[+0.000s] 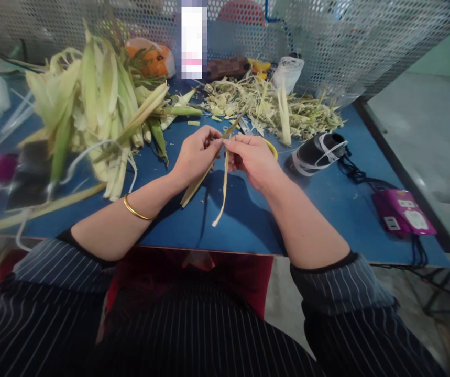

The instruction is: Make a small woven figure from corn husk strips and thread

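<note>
Both my hands meet above the middle of the blue table (244, 225). My left hand (199, 152) pinches a folded strip of corn husk (195, 189) between thumb and fingers, one end slanting down to the left. My right hand (254, 156) pinches at the same spot, where a thinner husk strip (225, 183) hangs toward the table's front edge. A darker tip of husk (233, 125) sticks up past the fingertips. Just behind the right hand lie scissors (245, 124) with a yellow handle (271, 149), partly hidden by that hand.
To the left stands a large pile of corn husks (99, 99). Husk scraps (248, 102) are heaped at the back right, before a perforated metal screen (319, 42). A black cylinder wrapped in white cord (314, 154) and a purple power strip (403, 212) lie at the right.
</note>
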`<state>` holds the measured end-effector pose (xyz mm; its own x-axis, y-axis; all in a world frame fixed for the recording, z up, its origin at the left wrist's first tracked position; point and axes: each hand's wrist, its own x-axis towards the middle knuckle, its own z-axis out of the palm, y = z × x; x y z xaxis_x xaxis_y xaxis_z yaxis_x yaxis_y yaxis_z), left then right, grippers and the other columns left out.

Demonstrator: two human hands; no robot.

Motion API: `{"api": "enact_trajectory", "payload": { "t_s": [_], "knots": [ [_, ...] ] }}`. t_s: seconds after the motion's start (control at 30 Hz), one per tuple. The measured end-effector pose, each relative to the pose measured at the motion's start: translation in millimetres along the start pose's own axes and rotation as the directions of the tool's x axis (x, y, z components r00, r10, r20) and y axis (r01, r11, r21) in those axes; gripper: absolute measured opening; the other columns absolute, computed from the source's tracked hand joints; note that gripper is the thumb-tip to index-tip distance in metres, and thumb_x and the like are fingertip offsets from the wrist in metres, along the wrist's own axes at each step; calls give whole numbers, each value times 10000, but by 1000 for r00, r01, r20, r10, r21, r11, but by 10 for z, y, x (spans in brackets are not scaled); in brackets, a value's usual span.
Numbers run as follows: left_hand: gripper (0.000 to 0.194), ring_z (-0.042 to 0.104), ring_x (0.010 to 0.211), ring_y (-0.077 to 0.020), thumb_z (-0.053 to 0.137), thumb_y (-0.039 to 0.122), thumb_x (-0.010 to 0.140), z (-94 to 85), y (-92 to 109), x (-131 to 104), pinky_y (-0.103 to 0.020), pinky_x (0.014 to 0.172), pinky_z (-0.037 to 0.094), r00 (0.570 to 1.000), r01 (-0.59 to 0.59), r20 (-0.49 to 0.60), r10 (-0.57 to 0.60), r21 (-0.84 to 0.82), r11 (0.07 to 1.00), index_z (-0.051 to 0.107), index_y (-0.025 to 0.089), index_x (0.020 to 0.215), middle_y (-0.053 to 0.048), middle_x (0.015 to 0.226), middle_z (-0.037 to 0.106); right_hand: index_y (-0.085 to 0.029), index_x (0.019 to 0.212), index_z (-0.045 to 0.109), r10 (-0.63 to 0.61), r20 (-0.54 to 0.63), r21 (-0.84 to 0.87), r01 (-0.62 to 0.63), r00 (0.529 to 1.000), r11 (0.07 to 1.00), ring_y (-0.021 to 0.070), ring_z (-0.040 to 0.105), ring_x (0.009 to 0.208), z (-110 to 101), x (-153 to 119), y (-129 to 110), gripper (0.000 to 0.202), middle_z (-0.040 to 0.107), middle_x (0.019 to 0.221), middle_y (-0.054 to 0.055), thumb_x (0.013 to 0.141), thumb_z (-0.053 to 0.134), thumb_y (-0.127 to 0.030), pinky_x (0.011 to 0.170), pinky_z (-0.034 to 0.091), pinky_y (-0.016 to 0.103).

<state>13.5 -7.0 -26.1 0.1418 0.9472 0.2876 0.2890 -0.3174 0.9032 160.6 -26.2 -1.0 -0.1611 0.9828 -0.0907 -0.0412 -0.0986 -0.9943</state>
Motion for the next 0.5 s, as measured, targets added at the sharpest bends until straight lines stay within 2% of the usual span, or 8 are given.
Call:
{"api": "enact_trajectory", "payload": {
  "t_s": [0.1, 0.3, 0.5],
  "knots": [
    [92, 493, 415, -86, 529, 187, 914, 11, 12, -16, -238, 472, 384, 999, -42, 23, 42, -36, 999, 584, 209, 844, 50, 611, 584, -193, 562, 516, 40, 41, -15, -40, 998, 999, 63, 488, 404, 15, -10, 1, 385, 531, 482, -47, 792, 779, -354, 429, 441, 194],
    [159, 477, 430, -82, 540, 144, 883, -21, 26, -8, -235, 516, 392, 995, -89, -29, 91, 84, 992, 558, 203, 736, 54, 547, 554, -194, 566, 524, 65, 75, 2, -66, 995, 998, 61, 466, 400, 28, -35, 1, 346, 517, 481, -50, 803, 752, -302, 432, 450, 200],
    [168, 469, 399, -88, 515, 129, 871, -69, -31, 52, -237, 495, 377, 993, 8, -115, 2, 85, 996, 581, 201, 734, 54, 516, 538, -201, 607, 524, 23, 212, 57, -35, 977, 998, 79, 480, 445, -12, -65, -52, 348, 517, 540, -40, 768, 774, -381, 467, 479, 237]
  ]
}}
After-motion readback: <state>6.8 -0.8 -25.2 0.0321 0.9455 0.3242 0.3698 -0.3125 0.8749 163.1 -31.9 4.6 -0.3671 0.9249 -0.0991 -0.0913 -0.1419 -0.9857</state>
